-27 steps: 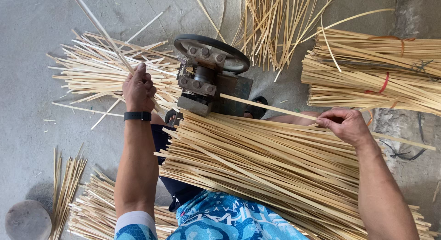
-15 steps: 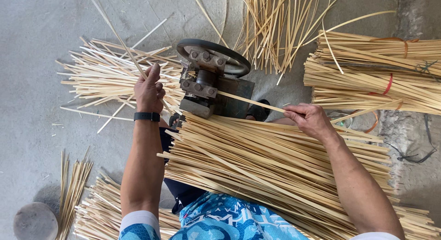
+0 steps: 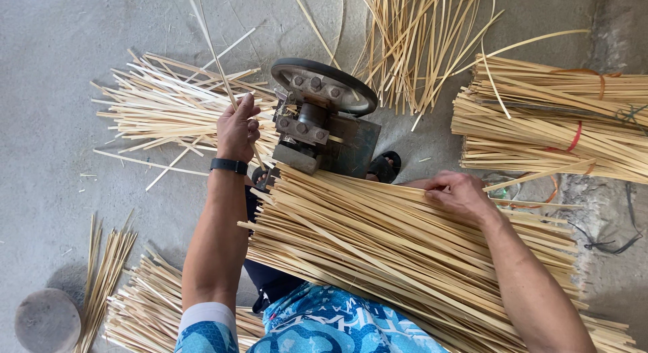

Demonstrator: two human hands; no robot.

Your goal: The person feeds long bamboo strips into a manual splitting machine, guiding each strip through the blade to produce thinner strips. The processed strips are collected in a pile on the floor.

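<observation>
Grey concrete floor (image 3: 61, 90) fills the head view, strewn with pale split bamboo strips on every side. At the middle stands a small dark metal splitting machine (image 3: 324, 127) with a black wheel (image 3: 324, 85) on top, bolts showing on its face. A broad bundle of strips (image 3: 405, 258) lies across the person's lap, slanting from the machine's foot down toward the lower right. The left hand (image 3: 237, 129), a black band (image 3: 228, 165) at its wrist, is raised just left of the machine with its grip closed around one thin strip (image 3: 216, 56) that rises steeply toward the upper edge. The right hand (image 3: 460, 194) rests on top of the lap bundle near its upper edge, fingers curled on the strips there; whether that grip truly clamps one strip or only presses on them cannot be told. Behind the left hand spreads a loose fan of cut strips (image 3: 169, 106). To the right lie tied bundles (image 3: 560, 123) bound with red bands. More loose strips (image 3: 412, 42) scatter above the machine. A round grey stone-like disc (image 3: 47, 320) sits at the lower left, beside another heap of strips (image 3: 145, 306).
</observation>
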